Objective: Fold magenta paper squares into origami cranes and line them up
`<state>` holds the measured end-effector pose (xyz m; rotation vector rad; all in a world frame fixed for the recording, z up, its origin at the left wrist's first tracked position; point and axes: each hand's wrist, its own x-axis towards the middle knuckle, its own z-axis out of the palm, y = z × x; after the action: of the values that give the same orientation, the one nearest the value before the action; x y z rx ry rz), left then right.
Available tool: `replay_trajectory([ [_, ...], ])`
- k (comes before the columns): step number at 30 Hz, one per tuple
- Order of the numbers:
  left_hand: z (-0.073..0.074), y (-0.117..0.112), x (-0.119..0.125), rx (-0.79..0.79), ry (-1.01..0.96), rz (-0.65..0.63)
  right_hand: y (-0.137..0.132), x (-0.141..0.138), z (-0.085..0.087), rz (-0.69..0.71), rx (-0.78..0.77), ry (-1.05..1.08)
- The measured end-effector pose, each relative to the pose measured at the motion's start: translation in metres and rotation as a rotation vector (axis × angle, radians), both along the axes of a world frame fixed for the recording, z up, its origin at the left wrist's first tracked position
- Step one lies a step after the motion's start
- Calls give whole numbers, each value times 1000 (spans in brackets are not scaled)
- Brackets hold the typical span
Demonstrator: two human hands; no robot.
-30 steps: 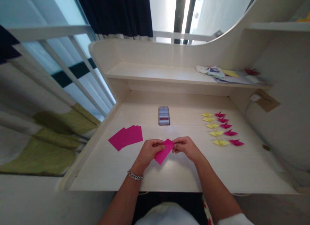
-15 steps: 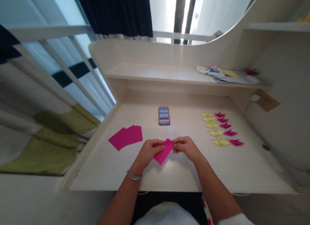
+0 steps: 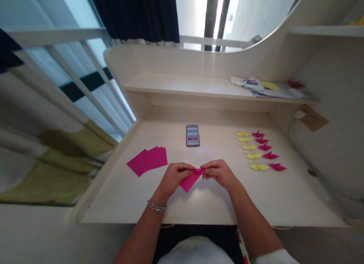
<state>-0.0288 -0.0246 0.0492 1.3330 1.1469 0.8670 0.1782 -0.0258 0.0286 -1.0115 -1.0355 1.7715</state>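
A folded pink sheet of origami paper is held just above the desk, between both hands. My left hand pinches its upper left edge, thumb on top. At the upper right corner, my right hand grips the paper between thumb and fingers. The top of the paper is bent over into a straight edge, and its lower corner points toward me. Fingertips hide part of both upper corners. Left of my hands lie several flat pink paper squares, fanned out and overlapping.
Folded yellow paper cranes and pink paper cranes stand in two columns on the right of the desk. A phone lies beyond my hands. Papers rest on the shelf, and a cable runs along the right wall.
The paper's top corner, which pointed upward before, is now folded down. Both hands' fingertips have come closer together along the top edge.
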Motion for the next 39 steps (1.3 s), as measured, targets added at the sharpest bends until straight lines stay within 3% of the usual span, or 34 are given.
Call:
replay_trajectory([
  [8,-1,-1,1,58,9,-2,1,-1,-1,-34,25,10],
  [14,0,-1,1,80,36,-22,-1,1,7,32,70,-34],
  [19,1,-1,3,110,36,-78,-2,-8,13,24,60,-161],
  [28,-5,-1,1,0,-62,-63,-2,-12,11,26,130,-257],
  [34,-9,-2,-1,-14,-85,71,-4,-15,11,-9,177,-301],
  [39,-11,-1,4,-60,-114,4,-6,-19,8,-21,194,-335],
])
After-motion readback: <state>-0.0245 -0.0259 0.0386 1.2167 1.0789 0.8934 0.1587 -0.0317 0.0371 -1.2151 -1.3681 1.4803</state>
